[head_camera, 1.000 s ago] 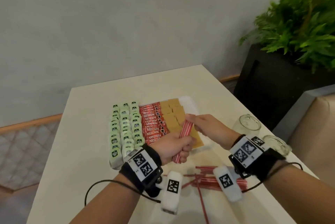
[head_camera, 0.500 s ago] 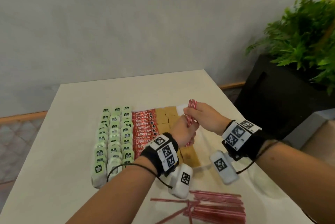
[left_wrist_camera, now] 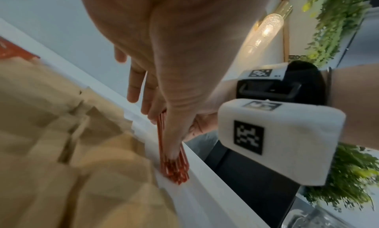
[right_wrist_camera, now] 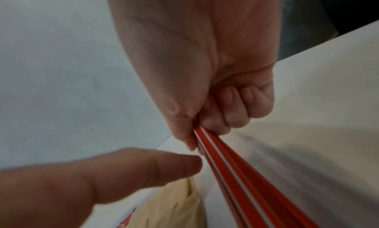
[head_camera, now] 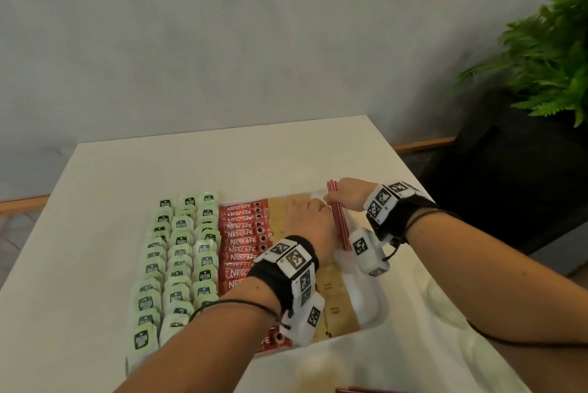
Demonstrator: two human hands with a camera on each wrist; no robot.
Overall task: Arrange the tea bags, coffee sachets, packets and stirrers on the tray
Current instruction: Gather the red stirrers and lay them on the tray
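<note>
The right hand [head_camera: 348,197], right of centre in the head view, pinches a bundle of red-and-white stirrers [head_camera: 339,217] near its far end, thumb against curled fingers; the right wrist view shows that grip clearly. The left hand [head_camera: 310,227] lies just to the left of the bundle with fingers straight and relaxed, holding nothing, its side against the stirrers as if steadying them. In the left wrist view the bundle's near end [left_wrist_camera: 176,171] rests in the bare white strip along the tray's right edge.

The white tray [head_camera: 366,306] fills the middle of the head frame. To the left of the hands lies a column of tan sugar packets [head_camera: 331,300], then a column of red Nescafe sachets [head_camera: 245,243], then three columns of green tea bags [head_camera: 178,262] in the centre-left of the frame. Whether the tea bags sit on the tray or on the white table [head_camera: 79,233] beside it cannot be told.

Judging by this, tea bags, sachets and packets are arranged, and the stirrers are the last group. This bundle is being set down but is not yet released. At the bottom edge of the head frame a few more red stirrers [head_camera: 359,389] lie on the table, so at least one further pick-up seems to be left.
</note>
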